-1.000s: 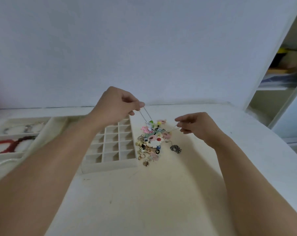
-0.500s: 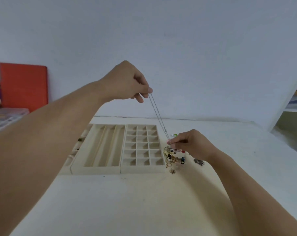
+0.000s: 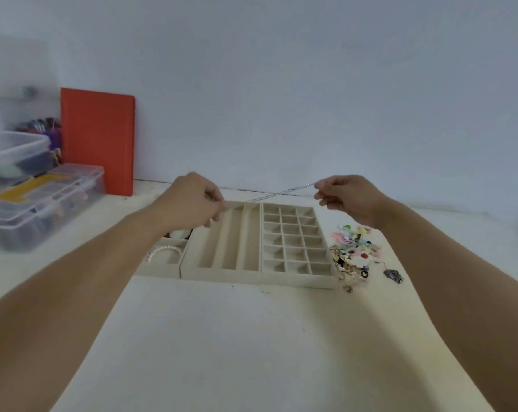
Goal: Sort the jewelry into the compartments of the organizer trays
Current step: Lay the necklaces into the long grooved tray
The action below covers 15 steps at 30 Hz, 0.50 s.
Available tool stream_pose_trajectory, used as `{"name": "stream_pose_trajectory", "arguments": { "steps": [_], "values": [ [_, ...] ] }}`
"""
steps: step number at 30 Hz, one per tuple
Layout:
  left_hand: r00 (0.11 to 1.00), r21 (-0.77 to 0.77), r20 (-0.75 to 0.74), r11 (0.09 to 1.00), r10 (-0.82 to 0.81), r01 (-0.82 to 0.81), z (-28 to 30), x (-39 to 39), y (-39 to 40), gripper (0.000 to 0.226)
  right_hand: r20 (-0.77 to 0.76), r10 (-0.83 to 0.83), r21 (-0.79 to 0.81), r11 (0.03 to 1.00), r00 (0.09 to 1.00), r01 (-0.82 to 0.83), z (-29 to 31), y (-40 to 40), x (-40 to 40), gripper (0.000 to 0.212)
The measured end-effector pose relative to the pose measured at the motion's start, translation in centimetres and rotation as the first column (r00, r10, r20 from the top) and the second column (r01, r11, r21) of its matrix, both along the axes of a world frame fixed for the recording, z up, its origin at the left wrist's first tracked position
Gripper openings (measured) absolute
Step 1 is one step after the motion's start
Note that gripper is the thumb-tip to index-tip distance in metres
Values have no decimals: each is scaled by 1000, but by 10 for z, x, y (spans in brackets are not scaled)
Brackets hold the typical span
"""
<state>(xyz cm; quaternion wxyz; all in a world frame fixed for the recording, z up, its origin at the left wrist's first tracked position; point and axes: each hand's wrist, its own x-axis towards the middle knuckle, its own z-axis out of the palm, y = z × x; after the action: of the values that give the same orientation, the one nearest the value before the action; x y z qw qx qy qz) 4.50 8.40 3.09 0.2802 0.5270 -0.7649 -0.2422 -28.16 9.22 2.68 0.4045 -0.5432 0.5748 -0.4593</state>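
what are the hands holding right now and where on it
A thin silver chain, stretched between both hands above the trays: the left hand pinches one end, the right hand pinches the other.

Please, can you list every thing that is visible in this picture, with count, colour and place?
chain: one, silver, stretched between both hands above the trays
long-slot tray: one, beige, table centre
grid tray: one, beige, right of the long-slot tray
left tray: one, beige, partly hidden, holds a white pearl bracelet
jewelry pile: one, mixed colours, right of the grid tray
plastic boxes: two, clear, far left
board: one, red, against the wall
table: one, cream
left hand: pinches the chain
right hand: pinches the chain
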Motion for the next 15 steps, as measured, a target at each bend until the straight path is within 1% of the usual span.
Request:
{"name": "stream_pose_trajectory", "arguments": {
  "steps": [2, 4, 5, 7, 8, 11, 15],
  "values": [
    [995, 3, 98, 1000, 0, -1, -12, 7, 0, 17, -54, -15, -9, 1000, 998, 15, 10, -22, 20, 9],
    [976, -13, 217, 1000, 1, 1, -20, 12, 2, 18, -171, -30, -23, 999, 985, 26, 14, -46, 44, 8],
    [965, -5, 262, 1000, 0, 2, -23, 13, 3, 18, -267, -40, -37, 999, 963, 31, 14, -56, 55, 9],
    [946, 56, 323, 998, -17, -1, -29, 16, 6, 18, -464, -42, -62, 998, 885, 15, 13, -74, 81, 12],
    [937, 89, 347, 996, -28, -3, -31, 16, 7, 17, -524, -36, -69, 998, 851, 0, 13, -81, 92, 12],
    [917, 148, 397, 989, -39, -22, -34, 17, 5, 10, -605, -27, -87, 996, 795, -33, 11, -98, 125, 11],
    [884, 200, 467, 977, -32, -70, -35, 20, 1, 11, -676, 0, -92, 992, 737, -84, -4, -117, 155, 6]
  ]
}}
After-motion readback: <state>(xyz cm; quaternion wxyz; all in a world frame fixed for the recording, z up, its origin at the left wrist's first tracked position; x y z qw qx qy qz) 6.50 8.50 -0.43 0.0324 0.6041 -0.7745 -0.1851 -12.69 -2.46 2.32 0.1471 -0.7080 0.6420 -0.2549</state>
